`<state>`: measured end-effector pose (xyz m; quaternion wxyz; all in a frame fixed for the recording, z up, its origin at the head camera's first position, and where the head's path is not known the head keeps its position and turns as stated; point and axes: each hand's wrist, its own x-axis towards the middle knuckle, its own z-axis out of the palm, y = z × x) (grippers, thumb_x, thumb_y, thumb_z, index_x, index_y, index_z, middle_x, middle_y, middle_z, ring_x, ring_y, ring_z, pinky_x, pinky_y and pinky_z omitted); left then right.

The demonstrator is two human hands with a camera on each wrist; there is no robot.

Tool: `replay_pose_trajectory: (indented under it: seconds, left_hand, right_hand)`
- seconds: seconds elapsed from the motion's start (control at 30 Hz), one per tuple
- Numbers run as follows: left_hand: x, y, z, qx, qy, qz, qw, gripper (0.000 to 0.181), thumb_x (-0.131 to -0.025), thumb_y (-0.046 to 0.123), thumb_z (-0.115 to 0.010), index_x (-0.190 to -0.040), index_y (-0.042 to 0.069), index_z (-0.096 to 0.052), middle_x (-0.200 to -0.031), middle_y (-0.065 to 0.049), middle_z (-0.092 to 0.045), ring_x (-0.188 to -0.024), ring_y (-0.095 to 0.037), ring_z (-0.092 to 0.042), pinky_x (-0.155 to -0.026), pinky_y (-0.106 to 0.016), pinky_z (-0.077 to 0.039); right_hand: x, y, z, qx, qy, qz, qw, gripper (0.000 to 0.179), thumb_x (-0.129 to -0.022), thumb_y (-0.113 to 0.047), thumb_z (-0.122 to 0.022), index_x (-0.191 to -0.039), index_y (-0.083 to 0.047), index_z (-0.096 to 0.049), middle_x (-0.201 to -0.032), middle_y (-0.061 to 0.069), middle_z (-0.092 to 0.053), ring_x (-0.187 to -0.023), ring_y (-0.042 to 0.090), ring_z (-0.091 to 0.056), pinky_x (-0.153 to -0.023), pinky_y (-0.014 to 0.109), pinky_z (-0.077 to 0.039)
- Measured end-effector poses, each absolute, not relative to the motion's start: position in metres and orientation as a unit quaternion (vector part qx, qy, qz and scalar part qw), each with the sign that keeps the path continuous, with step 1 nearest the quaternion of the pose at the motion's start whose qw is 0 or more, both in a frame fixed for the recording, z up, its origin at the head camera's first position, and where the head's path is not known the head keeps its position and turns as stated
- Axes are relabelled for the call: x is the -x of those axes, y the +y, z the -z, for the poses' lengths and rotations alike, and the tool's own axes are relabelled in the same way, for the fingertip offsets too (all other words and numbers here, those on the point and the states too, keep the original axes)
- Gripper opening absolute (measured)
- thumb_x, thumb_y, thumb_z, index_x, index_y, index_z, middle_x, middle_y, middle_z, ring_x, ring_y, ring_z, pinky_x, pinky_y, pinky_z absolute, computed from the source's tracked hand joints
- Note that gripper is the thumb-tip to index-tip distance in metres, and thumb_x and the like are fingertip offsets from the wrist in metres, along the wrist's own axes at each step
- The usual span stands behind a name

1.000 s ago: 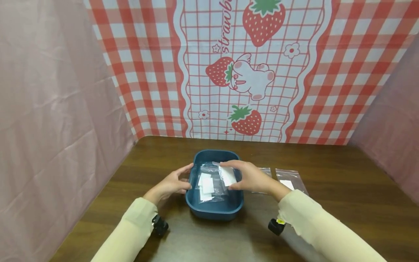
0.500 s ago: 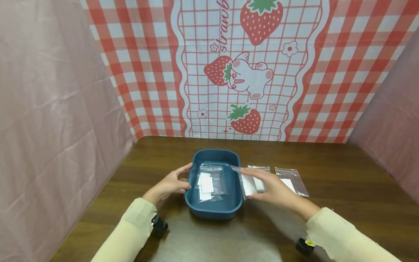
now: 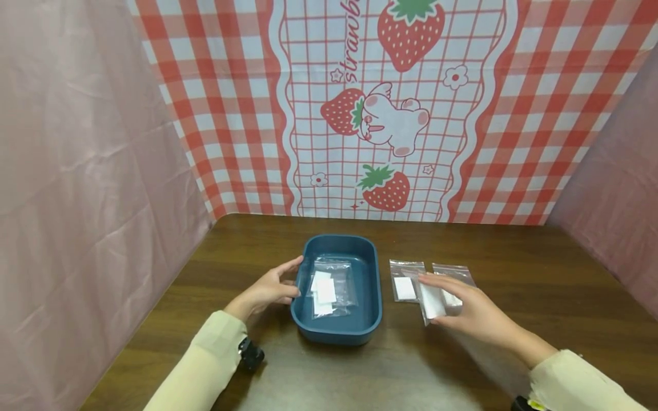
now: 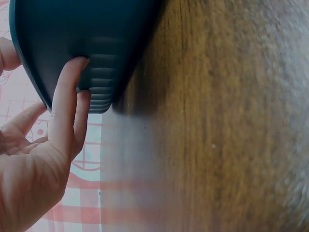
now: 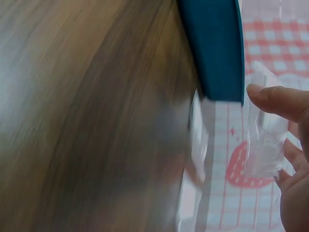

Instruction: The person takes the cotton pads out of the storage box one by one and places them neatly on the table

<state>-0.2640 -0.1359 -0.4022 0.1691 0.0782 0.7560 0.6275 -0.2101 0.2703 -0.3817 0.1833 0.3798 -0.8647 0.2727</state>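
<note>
A dark blue rectangular bin (image 3: pixel 336 338) stands on the table, several clear zip bags (image 3: pixel 325 291) with white pieces lying in it. My left hand (image 3: pixel 269 287) rests against the bin's left side. In the left wrist view, that hand's extended fingers (image 4: pixel 65 104) touch the ribbed outer wall. Right of the bin, my right hand (image 3: pixel 475 314) pinches a clear zip bag (image 3: pixel 432 301) with a white piece inside, held above the table. The right wrist view shows this bag (image 5: pixel 265 145) hanging between thumb and fingers.
Just right of the bin lies a zip bag (image 3: pixel 405 288) with a white piece. Another zip bag (image 3: pixel 454 274) lies further right, partly hidden by my right hand. A strawberry-print checked cloth (image 3: pixel 247 114) hangs behind the wooden table (image 3: pixel 540 268).
My right hand has moved from over the bin to the right with the zip bag, now over the bags on the table. The left hand stays at the bin.
</note>
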Motion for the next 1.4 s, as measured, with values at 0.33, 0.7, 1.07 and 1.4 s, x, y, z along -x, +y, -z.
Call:
replay_pose_trajectory:
  seconds: [0.33, 0.7, 1.07, 1.4]
  left_hand:
    - [0.264, -0.135, 0.399, -0.065, 0.765, -0.618, 0.169, 0.080, -0.077, -0.006, -0.063, -0.146, 0.019, -0.032, -0.140, -0.016, -0.036, -0.109, -0.033, -0.052, -0.075, -0.041, -0.052]
    - [0.265, -0.135, 0.400, -0.059, 0.768, -0.615, 0.169, 0.080, -0.077, -0.005, -0.064, -0.146, 0.019, -0.033, -0.139, -0.016, -0.037, -0.110, -0.033, -0.052, -0.077, -0.042, -0.052]
    - [0.264, -0.135, 0.397, -0.071, 0.761, -0.621, 0.175, 0.080, -0.078, -0.005, -0.063, -0.147, 0.018, -0.031, -0.142, -0.017, -0.034, -0.110, -0.034, -0.052, -0.076, -0.042, -0.052]
    - [0.266, -0.136, 0.400, -0.072, 0.750, -0.633, 0.180, 0.081, -0.077, -0.007, -0.062, -0.147, 0.018, -0.031, -0.143, -0.017, -0.033, -0.112, -0.034, -0.051, -0.074, -0.040, -0.052]
  right_hand:
    - [0.210, 0.330, 0.390, -0.336, -0.889, -0.252, 0.184, 0.080, -0.056, -0.004, -0.086, -0.129, -0.011, -0.055, -0.130, 0.003, -0.054, -0.125, 0.001, -0.028, -0.099, 0.008, -0.020]
    - [0.233, 0.392, 0.402, -0.357, -0.891, -0.224, 0.169, 0.080, -0.055, -0.009, -0.086, -0.128, -0.004, -0.054, -0.132, -0.001, -0.050, -0.121, -0.011, -0.031, -0.100, 0.008, -0.019]
    - [0.262, 0.426, 0.407, -0.299, -0.939, -0.147, 0.079, 0.069, -0.062, -0.025, -0.084, -0.120, 0.001, -0.057, -0.114, 0.023, -0.059, -0.103, 0.032, -0.055, -0.080, 0.030, -0.046]
    - [0.276, 0.426, 0.405, -0.280, -0.939, -0.195, -0.050, 0.068, -0.072, -0.023, -0.077, -0.128, 0.004, -0.049, -0.124, 0.032, -0.049, -0.104, 0.043, -0.049, -0.078, 0.053, -0.044]
